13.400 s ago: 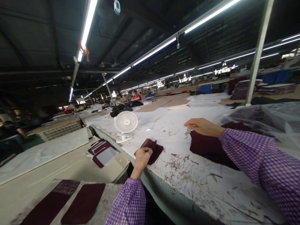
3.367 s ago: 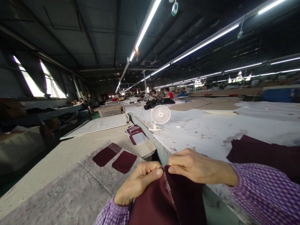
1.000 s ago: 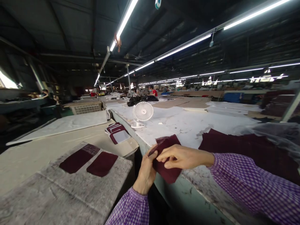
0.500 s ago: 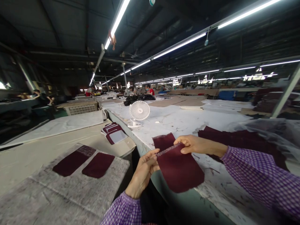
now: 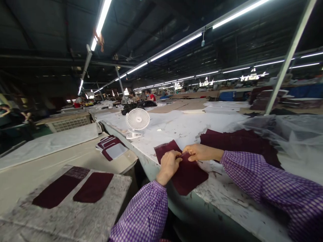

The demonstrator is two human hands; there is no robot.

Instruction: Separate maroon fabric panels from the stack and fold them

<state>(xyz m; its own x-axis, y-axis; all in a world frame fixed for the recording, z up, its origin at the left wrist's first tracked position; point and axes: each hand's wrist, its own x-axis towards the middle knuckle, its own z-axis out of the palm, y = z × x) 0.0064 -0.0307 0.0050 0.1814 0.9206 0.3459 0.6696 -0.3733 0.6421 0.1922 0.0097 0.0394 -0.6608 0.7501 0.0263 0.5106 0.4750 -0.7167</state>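
A maroon fabric piece (image 5: 189, 176) hangs from both hands over the near edge of the white-covered table. My left hand (image 5: 169, 165) pinches its upper edge, fingers bent over it. Close beside it, my right hand (image 5: 198, 152) grips the same edge between thumb and fingers. The patterned strip along that edge is mostly covered by my fingers. Just behind lies another maroon piece (image 5: 164, 148) with a patterned border. A fanned pile of maroon fabric (image 5: 242, 144) rests on the table beyond my right forearm.
On the left, a mottled grey board (image 5: 98, 218) carries two maroon pieces (image 5: 93, 188). Maroon-and-white cut pieces (image 5: 113, 149) lie on the beige table (image 5: 83, 154). A white clip fan (image 5: 138, 119) stands at the table edge. Clear plastic sheeting (image 5: 297, 134) covers the right side. Several people work far off.
My left hand has moved in along the fabric's top edge towards my right hand, now nearly touching it. The view has turned a little to the right.
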